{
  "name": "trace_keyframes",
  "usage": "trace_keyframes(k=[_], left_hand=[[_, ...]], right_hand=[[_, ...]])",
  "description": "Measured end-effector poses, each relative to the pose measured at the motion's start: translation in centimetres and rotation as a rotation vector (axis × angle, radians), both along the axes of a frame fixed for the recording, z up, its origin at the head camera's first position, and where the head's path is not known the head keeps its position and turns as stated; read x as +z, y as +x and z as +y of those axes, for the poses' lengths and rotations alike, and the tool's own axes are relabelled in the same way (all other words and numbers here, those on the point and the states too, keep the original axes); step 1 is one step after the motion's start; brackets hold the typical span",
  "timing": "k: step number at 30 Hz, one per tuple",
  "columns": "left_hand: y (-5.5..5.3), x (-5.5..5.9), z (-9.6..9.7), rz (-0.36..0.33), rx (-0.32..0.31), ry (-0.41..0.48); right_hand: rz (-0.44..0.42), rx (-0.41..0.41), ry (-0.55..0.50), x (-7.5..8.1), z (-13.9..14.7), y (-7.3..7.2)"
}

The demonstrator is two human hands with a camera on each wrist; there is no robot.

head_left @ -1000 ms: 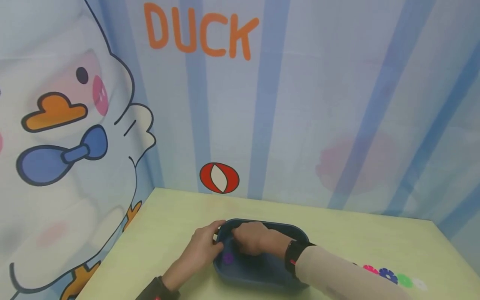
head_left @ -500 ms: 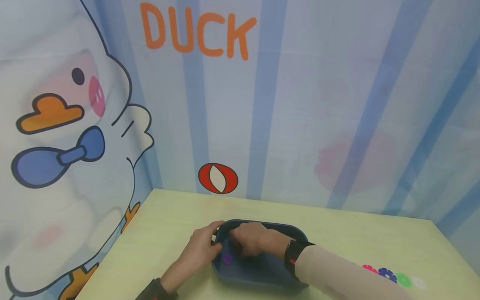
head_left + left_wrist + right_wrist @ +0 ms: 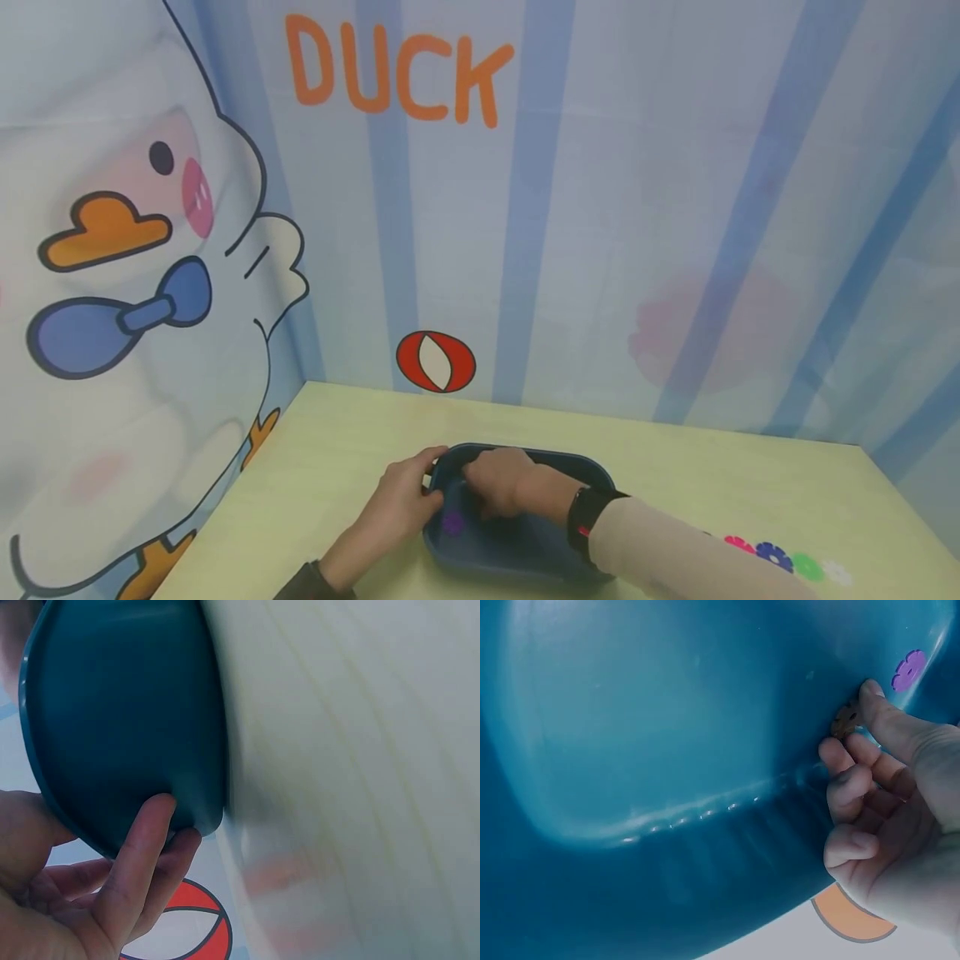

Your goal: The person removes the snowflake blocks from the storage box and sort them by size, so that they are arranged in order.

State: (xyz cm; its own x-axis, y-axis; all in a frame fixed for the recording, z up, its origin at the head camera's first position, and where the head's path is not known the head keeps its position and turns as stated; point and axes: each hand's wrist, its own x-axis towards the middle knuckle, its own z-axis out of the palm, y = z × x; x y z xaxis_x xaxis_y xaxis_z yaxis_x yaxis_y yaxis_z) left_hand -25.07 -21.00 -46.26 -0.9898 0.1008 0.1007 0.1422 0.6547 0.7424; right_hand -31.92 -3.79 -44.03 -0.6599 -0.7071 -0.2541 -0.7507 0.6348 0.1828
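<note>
A dark blue plastic tub stands on the pale yellow table. My left hand grips its left end, the thumb at the rim and fingers along the outer wall, as the left wrist view also shows. Down inside the tub, near its far left corner, is my right hand. In the right wrist view its thumb and forefinger pinch a small brown flower-shaped disc; the head view hides this piece. A purple flower-shaped disc lies on the tub floor close to the right hand.
Right of the tub, pink, blue, green and white discs lie in a row, its left end partly behind the right sleeve. A printed cloth hangs behind the table and at its left.
Both hands hold nearly the same places, the left at the tub's end and the right inside it. Only the head view has shifted slightly.
</note>
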Motion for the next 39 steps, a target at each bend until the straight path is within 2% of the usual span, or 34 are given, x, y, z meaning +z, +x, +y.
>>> trace_keyframes(k=[4, 11, 19, 27, 34, 39], left_hand=[[0.0, 0.0, 0.0, -0.002, 0.006, 0.002], [0.1, 0.0, 0.0, 0.020, -0.007, 0.002], [0.2, -0.1, 0.1, 0.003, -0.010, 0.016], [0.1, 0.0, -0.1, -0.006, 0.008, 0.017], [0.1, 0.0, 0.0, 0.016, 0.010, 0.014], [0.1, 0.1, 0.2, 0.005, 0.008, 0.021]], right_hand=[[0.013, 0.003, 0.005, 0.1, 0.0, 0.1], [-0.035, -0.014, -0.013, 0.1, 0.3, 0.1], [-0.213, 0.027, -0.144, 0.8, 1.5, 0.0], [-0.434, 0.029, -0.357, 1.6, 4.8, 0.4], [-0.532, 0.000, -0.498, 1.5, 8.2, 0.6], [-0.598, -0.033, -0.577, 1.8, 10.4, 0.6]])
